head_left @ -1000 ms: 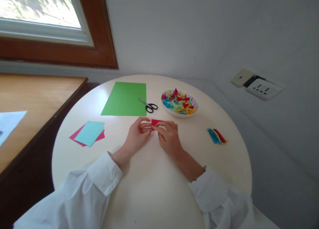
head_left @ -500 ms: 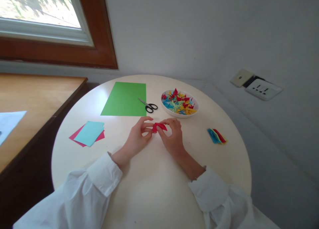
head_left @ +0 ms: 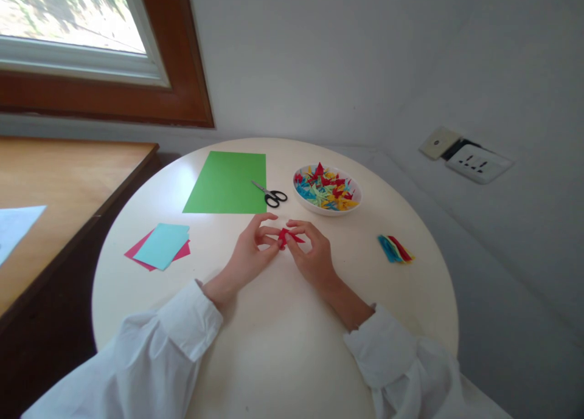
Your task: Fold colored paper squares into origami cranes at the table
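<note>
A small red folded paper (head_left: pixel 295 237) is held between my two hands, just above the middle of the round table. My left hand (head_left: pixel 254 245) pinches its left end between thumb and fingers, the index finger raised above it. My right hand (head_left: pixel 314 249) has thumb and fingers on the paper from the right side. Fingertips cover part of the folds. Beyond the hands lie scissors (head_left: pixel 272 196) with black handles, partly on a green paper sheet (head_left: pixel 223 182). A white bowl (head_left: pixel 319 210) of small folded paper cranes in several colours stands behind my right hand.
Light blue paper (head_left: pixel 160 245) rests on pink paper (head_left: pixel 137 249) at the left of the round white table (head_left: pixel 283 358). Coloured folded paper pieces (head_left: pixel 395 249) lie fanned at the right. A wooden desk (head_left: pixel 68 182) stands to the left; a wall socket (head_left: pixel 478 162) is at the right.
My fingers have shifted slightly on the red paper, which now shows a narrower point toward the right. The right index finger has lifted off a little. The other things keep their places.
</note>
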`<state>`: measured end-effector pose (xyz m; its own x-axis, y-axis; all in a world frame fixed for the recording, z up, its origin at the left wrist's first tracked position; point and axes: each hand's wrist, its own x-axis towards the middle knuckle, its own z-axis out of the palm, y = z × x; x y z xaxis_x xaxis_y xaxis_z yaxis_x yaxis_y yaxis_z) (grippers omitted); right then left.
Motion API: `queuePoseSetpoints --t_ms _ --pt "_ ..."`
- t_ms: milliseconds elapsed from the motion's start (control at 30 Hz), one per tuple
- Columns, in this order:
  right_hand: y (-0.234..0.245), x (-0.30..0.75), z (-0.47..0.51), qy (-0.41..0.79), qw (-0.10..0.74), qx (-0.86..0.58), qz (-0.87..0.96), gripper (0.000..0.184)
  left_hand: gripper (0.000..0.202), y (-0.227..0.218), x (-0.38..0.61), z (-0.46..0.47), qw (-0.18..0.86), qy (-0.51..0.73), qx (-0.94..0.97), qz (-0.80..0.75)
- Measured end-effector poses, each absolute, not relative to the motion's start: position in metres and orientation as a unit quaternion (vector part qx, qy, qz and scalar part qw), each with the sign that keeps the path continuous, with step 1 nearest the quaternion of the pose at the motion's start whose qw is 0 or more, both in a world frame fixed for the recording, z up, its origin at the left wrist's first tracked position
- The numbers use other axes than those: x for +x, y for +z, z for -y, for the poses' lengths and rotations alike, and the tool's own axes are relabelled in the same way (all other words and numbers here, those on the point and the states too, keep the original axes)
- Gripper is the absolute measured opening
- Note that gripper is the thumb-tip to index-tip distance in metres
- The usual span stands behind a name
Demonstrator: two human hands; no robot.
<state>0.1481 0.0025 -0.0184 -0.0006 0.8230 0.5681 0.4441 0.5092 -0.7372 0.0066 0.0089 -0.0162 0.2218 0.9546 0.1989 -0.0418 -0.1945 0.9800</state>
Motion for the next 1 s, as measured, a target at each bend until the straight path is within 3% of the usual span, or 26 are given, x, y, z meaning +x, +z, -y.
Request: queuePoseSetpoints --t_ms 267,667,1000 --pt "-0.0233 0.1477 -0.005 0.324 0.534 -0.45 0.638 0.006 0.039 -0.0158 0.0065 -0.0102 0.502 0.496 0.584 -0.4" --pt "-0.0232 0.1489 -0.0057 0.322 0.547 -0.444 0.632 0.005 0.04 -0.0128 0.0069 -0.0117 0.525 0.503 0.547 -0.415" --pt "-0.0239 0.1471 -0.0046 0.316 0.558 -0.427 0.638 0.003 0.016 -0.0101 0.0063 -0.0113 0.439 0.461 0.628 -0.448"
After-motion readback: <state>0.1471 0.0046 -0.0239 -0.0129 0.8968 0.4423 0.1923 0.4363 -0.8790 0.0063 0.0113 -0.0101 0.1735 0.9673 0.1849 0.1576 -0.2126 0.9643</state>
